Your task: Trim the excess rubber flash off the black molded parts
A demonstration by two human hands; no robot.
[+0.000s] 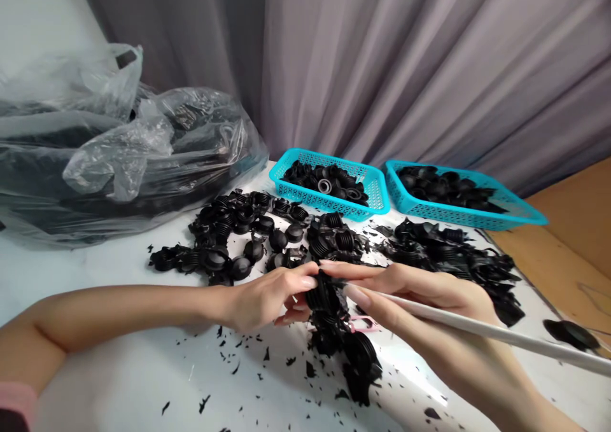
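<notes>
Black ribbed part (pixel 322 297), one, dark and soft-looking: at the fingertips, above the near end of a cluster of similar parts on the desk (pixel 119 368). Left hand (pixel 258 305): thumb and fingers pinching the part. Right hand (pixel 429 285): thumb and fingers closed on a long pale rod (pixel 501 334), its dark end at the part.

Hazards, as judged: rod end slipping off the ribs and jabbing the left fingertips, both hands being so close; part tearing if pulled hard where the material is thin; rod's long rear end catching as the right arm swings; loose scraps (pixel 310 369) clinging to parts or mixing in with them.

Containers: blue basket, left (pixel 334 210), perforated, black parts heaped inside, one greyish ring (pixel 324 186) on top; blue basket, right (pixel 477 218), just beside it, dark parts massed within, details unclear; clear plastic bag (pixel 119 165), large, bulging, dark contents, individual items indistinct. Outside the containers: black pile (pixel 214 258) before the left basket; second pile (pixel 443 250) before the right.
</notes>
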